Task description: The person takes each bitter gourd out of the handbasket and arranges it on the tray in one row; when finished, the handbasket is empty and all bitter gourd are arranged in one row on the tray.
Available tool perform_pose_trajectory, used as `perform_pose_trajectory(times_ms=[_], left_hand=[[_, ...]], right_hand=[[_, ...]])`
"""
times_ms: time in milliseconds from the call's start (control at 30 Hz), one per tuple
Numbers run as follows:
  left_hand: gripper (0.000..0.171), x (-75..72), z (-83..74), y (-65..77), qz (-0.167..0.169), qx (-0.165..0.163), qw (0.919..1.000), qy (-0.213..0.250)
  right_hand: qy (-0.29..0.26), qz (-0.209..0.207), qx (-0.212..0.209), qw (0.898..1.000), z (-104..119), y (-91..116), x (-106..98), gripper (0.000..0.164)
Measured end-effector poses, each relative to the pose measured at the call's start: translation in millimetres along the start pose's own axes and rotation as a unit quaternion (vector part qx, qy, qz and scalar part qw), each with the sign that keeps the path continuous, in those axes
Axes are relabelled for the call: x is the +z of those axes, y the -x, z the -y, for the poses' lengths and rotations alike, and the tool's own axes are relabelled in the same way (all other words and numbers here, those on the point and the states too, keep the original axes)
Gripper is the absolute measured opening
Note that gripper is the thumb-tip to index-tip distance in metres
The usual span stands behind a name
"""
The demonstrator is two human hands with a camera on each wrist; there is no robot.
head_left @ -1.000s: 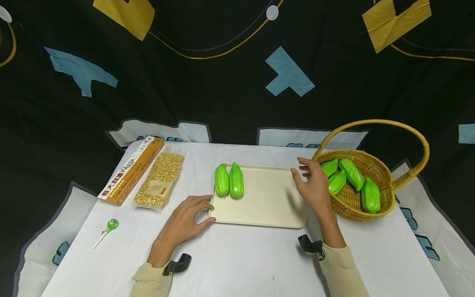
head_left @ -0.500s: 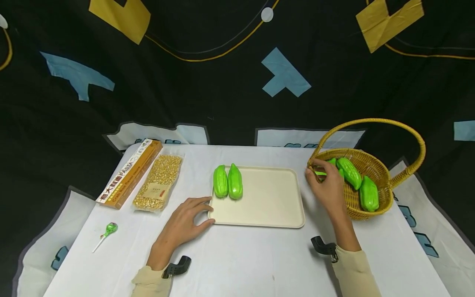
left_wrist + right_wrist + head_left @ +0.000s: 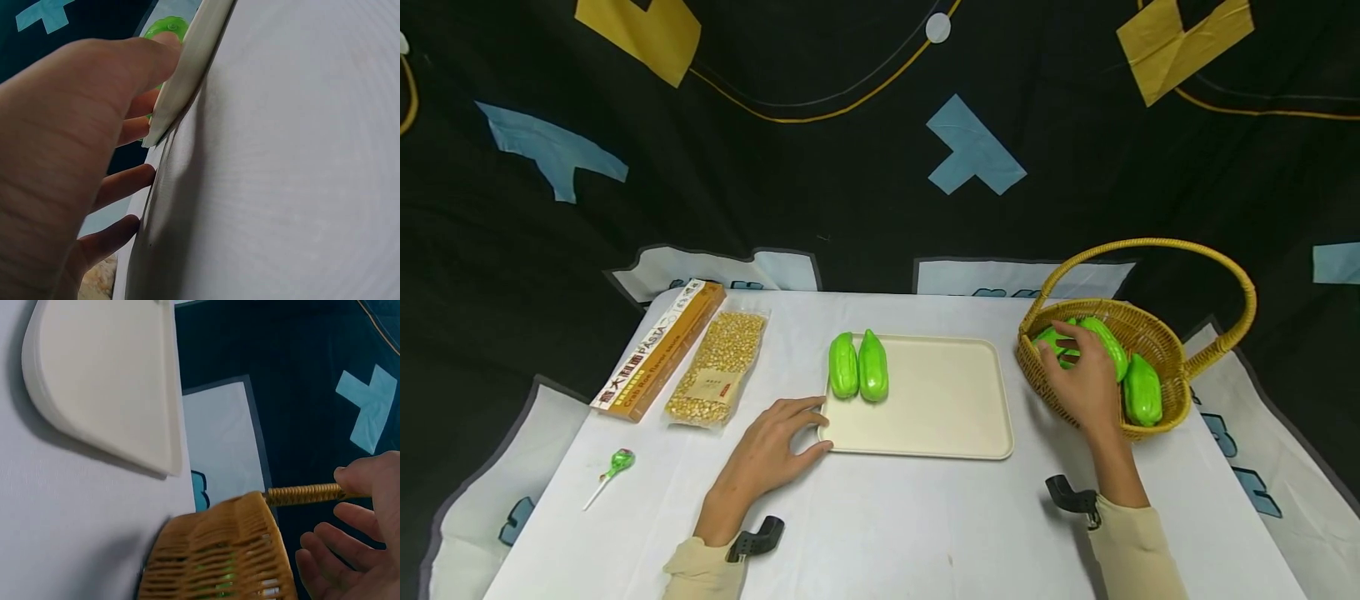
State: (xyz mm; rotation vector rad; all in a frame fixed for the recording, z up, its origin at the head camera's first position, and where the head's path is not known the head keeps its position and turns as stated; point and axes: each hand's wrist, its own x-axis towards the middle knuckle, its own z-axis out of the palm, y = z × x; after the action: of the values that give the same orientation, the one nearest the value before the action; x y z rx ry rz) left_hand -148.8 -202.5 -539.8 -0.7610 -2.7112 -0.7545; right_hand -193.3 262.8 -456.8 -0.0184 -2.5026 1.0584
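Note:
My left hand (image 3: pixel 767 454) rests at the near left corner of a cream tray (image 3: pixel 940 400), fingers loosely extended and touching its edge. In the left wrist view, the thumb (image 3: pixel 159 59) lies along the tray rim (image 3: pixel 187 69). Two green ridged gourd-like vegetables (image 3: pixel 872 367) lie side by side on the tray's left end. My right hand (image 3: pixel 1086 379) reaches over a wicker basket (image 3: pixel 1041 387), its fingers spread above the green vegetables at the left side. Nothing is gripped in the right wrist view, where the fingers (image 3: pixel 337 550) hang loosely curved beside the basket rim (image 3: pixel 275 544).
The basket's tall handle (image 3: pixel 1150 243) arches over it, and another green vegetable (image 3: pixel 1142 392) sits at its right. On the table's left are a pasta box (image 3: pixel 662 350), a bag of corn kernels (image 3: pixel 722 367) and a green lollipop (image 3: pixel 621 460). A dark curtain (image 3: pixel 820 192) hangs behind.
My right hand has moved right, from above the tray's right edge to over the basket's vegetables. The left hand stays at the tray corner.

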Motion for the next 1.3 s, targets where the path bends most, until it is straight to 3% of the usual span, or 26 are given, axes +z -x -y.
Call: perform_pose_trajectory(times_ms=[433, 667, 1033, 1300], left_hand=[[0.032, -1.3, -0.3, 1.4, 0.000, -0.006, 1.0000, -0.005], [0.032, -0.9, 0.7, 1.3, -0.001, -0.006, 1.0000, -0.003], [0.032, -0.4, 0.6, 0.8, 0.001, -0.004, 1.0000, -0.003], [0.033, 0.5, 0.7, 0.2, 0.002, 0.000, 1.0000, -0.001]], right_hand=[[0.052, 0.044, 0.024, 0.997, -20, -2, -20, 0.053], [0.073, 0.058, 0.063, 0.994, -28, -5, -28, 0.054], [0.120, 0.101, 0.103, 0.982, -38, -10, -31, 0.060], [0.118, 0.141, 0.124, 0.975, -45, -15, -34, 0.067]])
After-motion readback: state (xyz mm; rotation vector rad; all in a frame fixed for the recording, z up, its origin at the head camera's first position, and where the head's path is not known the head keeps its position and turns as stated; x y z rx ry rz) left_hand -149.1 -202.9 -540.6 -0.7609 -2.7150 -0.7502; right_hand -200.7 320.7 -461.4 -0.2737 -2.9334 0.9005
